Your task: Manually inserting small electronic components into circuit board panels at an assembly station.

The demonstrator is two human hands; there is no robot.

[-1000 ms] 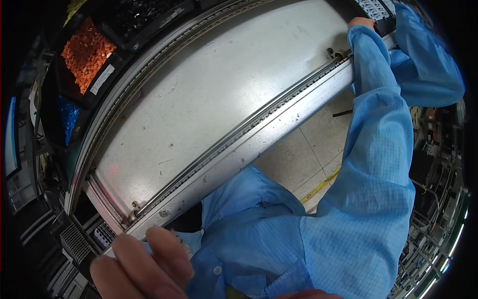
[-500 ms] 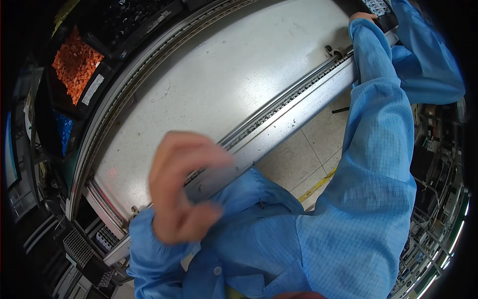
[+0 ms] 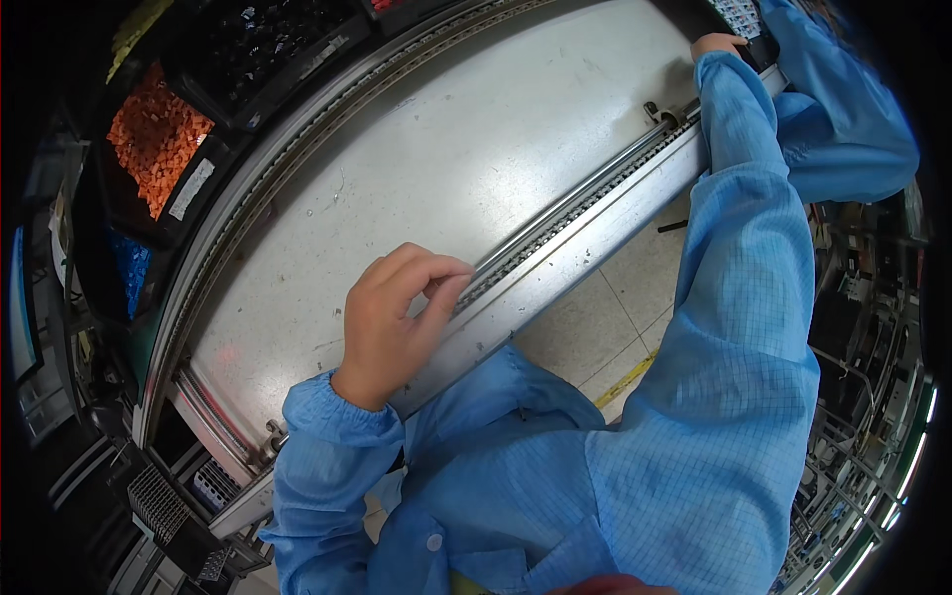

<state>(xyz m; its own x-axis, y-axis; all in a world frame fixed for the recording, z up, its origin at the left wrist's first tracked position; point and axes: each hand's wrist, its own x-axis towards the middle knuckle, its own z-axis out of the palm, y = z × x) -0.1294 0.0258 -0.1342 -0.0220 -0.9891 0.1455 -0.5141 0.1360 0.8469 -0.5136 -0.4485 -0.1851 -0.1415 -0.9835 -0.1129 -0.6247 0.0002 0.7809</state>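
Over the near metal rail, in front of my body, my left hand [image 3: 402, 317] is raised with thumb and forefinger tips pinched together; whatever is between them, if anything, is too small to make out. Far off at the upper right, my right arm reaches to a black tray [image 3: 762, 48] holding a silvery, studded sheet [image 3: 737, 17]. My right hand [image 3: 718, 44] is closed at the tray's edge, its fingertips partly hidden.
A long pale worktop [image 3: 416, 149] has a chain conveyor rail [image 3: 565, 223] along its near side and a curved one beyond. Black bins hold orange pieces [image 3: 159, 139], blue pieces [image 3: 132, 270] and dark pieces [image 3: 263, 50]. Another blue sleeve [image 3: 843, 109] is beside the tray.
My left hand, blurred and curled with thumb apart before, has moved slightly right, and its thumb and forefinger have come together. My right hand stays at the tray.
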